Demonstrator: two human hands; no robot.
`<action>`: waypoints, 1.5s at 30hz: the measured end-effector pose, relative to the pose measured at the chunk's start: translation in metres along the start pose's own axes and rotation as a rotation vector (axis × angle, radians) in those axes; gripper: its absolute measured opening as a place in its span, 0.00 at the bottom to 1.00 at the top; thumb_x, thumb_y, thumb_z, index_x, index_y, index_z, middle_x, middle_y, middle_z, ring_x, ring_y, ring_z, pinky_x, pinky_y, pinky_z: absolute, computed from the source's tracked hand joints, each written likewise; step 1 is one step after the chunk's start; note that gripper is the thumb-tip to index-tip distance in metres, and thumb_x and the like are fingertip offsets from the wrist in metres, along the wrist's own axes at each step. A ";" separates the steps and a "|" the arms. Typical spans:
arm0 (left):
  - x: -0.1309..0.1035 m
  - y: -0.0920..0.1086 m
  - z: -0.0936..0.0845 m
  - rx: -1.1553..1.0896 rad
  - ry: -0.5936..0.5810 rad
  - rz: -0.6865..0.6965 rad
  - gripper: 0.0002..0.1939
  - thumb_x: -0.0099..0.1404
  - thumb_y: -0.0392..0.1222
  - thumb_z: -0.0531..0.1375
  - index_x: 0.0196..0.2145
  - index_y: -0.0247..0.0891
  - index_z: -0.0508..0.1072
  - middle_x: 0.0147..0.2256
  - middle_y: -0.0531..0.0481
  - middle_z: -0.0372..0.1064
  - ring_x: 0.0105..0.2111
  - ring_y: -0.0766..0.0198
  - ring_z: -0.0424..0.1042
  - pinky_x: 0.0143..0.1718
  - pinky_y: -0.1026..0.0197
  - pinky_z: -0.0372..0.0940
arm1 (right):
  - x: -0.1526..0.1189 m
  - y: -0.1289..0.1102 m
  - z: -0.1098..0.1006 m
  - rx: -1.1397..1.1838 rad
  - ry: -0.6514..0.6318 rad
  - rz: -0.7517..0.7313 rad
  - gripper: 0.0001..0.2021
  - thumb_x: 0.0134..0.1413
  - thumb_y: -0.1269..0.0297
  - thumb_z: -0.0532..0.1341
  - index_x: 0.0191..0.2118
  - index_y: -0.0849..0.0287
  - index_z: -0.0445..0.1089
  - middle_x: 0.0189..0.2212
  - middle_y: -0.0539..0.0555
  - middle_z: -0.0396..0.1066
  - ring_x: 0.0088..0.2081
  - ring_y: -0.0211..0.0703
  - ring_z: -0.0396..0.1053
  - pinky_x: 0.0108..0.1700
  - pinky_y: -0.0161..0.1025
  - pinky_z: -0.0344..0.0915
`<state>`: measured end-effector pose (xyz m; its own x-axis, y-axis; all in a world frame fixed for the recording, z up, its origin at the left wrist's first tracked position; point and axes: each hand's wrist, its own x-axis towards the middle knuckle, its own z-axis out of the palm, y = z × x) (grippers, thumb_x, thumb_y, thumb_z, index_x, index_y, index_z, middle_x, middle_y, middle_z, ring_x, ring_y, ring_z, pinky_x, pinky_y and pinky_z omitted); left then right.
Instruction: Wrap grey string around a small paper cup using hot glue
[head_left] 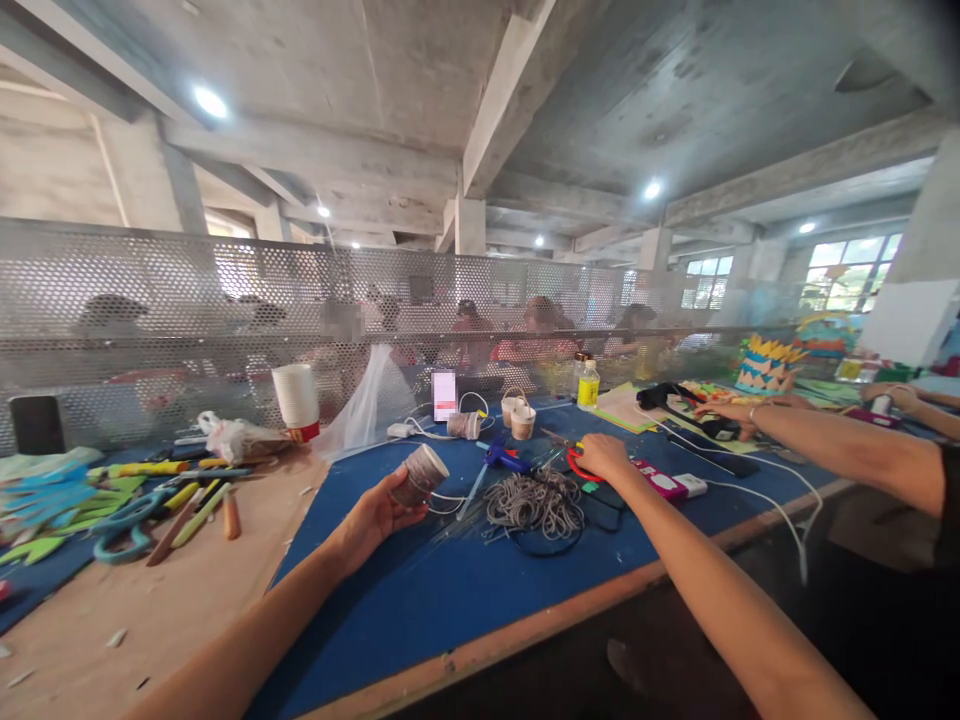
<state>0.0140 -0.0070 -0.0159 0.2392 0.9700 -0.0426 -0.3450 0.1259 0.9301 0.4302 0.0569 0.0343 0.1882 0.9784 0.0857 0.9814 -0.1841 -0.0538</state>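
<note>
My left hand [382, 517] is wrapped round a tilted paper cup [420, 474] whose outside looks covered in grey-brown cord. On the far side of the blue mat, my right hand [602, 457] is closed on the red handles of a pair of scissors [574, 461], the blades toward the middle. A loose heap of grey cord [534, 503] lies between my hands. Just behind it is a blue glue gun [508, 459]. Farther back stand two small cups [522, 424], one with a handle, and another cord-wrapped cup [463, 426] lies on its side.
A perforated metal screen [420, 300] runs along the back. At left are a stack of paper cups [295, 398], blue-handled scissors [127, 525] and several tools. A phone [444, 396] and a yellow-labelled bottle [589, 385] stand behind. At right, a co-worker's arm [847, 440] reaches in; white cables [780, 515] hang over the edge.
</note>
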 end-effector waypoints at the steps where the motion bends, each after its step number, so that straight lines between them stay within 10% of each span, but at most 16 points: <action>1: 0.000 0.000 0.000 -0.007 0.002 0.000 0.19 0.69 0.49 0.65 0.48 0.29 0.79 0.43 0.33 0.82 0.36 0.55 0.82 0.45 0.56 0.77 | 0.005 0.002 0.000 0.000 0.000 0.018 0.16 0.59 0.61 0.68 0.50 0.62 0.81 0.50 0.71 0.79 0.56 0.59 0.77 0.53 0.44 0.70; 19: -0.002 0.003 0.005 -0.038 0.057 0.001 0.13 0.72 0.43 0.62 0.45 0.31 0.80 0.41 0.37 0.83 0.38 0.54 0.82 0.48 0.53 0.77 | 0.082 0.014 0.040 0.095 0.001 0.195 0.20 0.67 0.63 0.61 0.59 0.68 0.76 0.55 0.73 0.76 0.60 0.57 0.75 0.52 0.42 0.71; 32: 0.001 0.002 0.003 -0.056 0.071 -0.001 0.11 0.69 0.41 0.64 0.45 0.31 0.79 0.41 0.37 0.83 0.38 0.52 0.83 0.49 0.51 0.77 | 0.070 0.003 0.035 0.132 0.145 0.176 0.19 0.65 0.64 0.63 0.57 0.69 0.76 0.56 0.75 0.71 0.58 0.61 0.72 0.55 0.46 0.70; 39: 0.000 0.003 0.005 -0.075 0.052 -0.009 0.15 0.71 0.42 0.62 0.50 0.28 0.76 0.43 0.34 0.83 0.40 0.51 0.83 0.49 0.51 0.77 | 0.026 -0.062 0.010 0.265 0.371 -0.158 0.13 0.71 0.64 0.56 0.53 0.57 0.75 0.54 0.60 0.73 0.52 0.45 0.73 0.54 0.36 0.67; 45: 0.003 0.002 0.002 -0.094 0.014 -0.014 0.20 0.72 0.46 0.62 0.54 0.28 0.75 0.44 0.34 0.83 0.40 0.52 0.83 0.48 0.53 0.77 | -0.047 -0.158 0.008 0.856 0.360 -0.773 0.05 0.66 0.68 0.62 0.42 0.58 0.76 0.41 0.53 0.75 0.39 0.38 0.74 0.45 0.34 0.69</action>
<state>0.0155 -0.0043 -0.0131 0.2321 0.9708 -0.0605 -0.4252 0.1573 0.8913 0.2662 0.0403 0.0306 -0.3052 0.6950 0.6510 0.5226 0.6938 -0.4956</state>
